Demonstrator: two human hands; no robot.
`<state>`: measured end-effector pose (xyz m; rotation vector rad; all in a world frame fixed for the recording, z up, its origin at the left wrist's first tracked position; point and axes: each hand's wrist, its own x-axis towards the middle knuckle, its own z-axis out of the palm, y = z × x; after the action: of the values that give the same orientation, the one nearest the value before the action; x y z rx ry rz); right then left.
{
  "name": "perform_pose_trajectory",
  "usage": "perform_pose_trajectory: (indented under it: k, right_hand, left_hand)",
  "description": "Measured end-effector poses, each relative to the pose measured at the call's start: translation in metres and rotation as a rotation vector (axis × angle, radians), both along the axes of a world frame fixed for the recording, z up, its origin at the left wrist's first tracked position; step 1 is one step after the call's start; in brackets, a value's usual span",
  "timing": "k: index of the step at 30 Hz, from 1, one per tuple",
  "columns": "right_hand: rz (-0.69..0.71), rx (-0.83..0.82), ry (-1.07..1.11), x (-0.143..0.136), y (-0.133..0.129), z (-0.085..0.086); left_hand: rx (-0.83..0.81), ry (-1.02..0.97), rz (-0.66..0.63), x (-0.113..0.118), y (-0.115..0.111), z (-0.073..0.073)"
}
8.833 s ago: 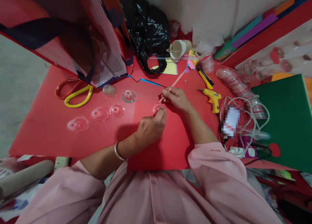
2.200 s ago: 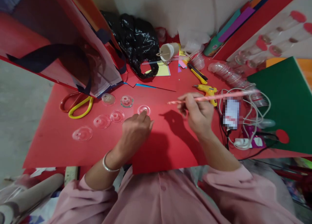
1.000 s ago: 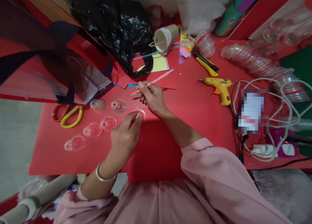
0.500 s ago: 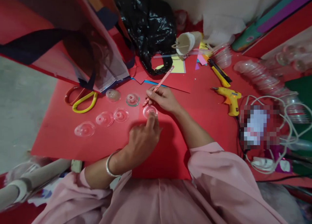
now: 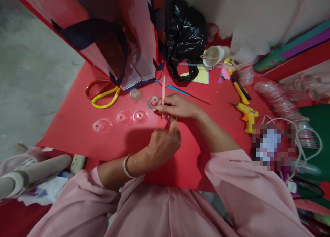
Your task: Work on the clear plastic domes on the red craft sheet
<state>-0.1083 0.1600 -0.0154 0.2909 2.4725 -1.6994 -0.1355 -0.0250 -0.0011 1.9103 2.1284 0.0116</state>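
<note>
My right hand grips a pink pencil-like stick, held nearly upright over the red sheet. Below it, the extended index finger of my left hand touches a clear plastic lid, partly hidden by both hands; the other left fingers are curled. A clear domed lid with a green edge lies just left of the stick. Further left are more domed lids with small holes: one, another and a third. A cloudy one sits behind them.
Scissors with red and yellow handles lie at the left, beside a large bag. A black plastic bag is behind. At the right are a yellow cutter, a yellow glue gun, stacked clear cups and a white cable.
The view has shifted, so the tabletop items appear further right. The stick has swung from slanted to nearly upright, and my right hand now covers part of the lid under my left finger.
</note>
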Motion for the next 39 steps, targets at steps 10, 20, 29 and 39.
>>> perform_pose_trajectory:
  k: [10,20,29,39]
  right_hand:
    - [0.156,0.296,0.027,-0.009,0.001,0.007]
    - [-0.020,0.352,0.109,0.002,0.004,-0.002]
    - [-0.262,0.294,0.229,0.016,0.011,-0.017]
    - [-0.655,0.177,0.242,0.059,-0.003,-0.036]
  left_hand:
    - [0.000,0.018,-0.017,-0.001,0.002,0.000]
    - [-0.028,-0.017,-0.007,-0.002,0.002,0.001]
    - [-0.055,-0.001,-0.034,-0.003,0.002,0.004]
    - [0.012,-0.010,-0.011,0.000,-0.002,-0.007]
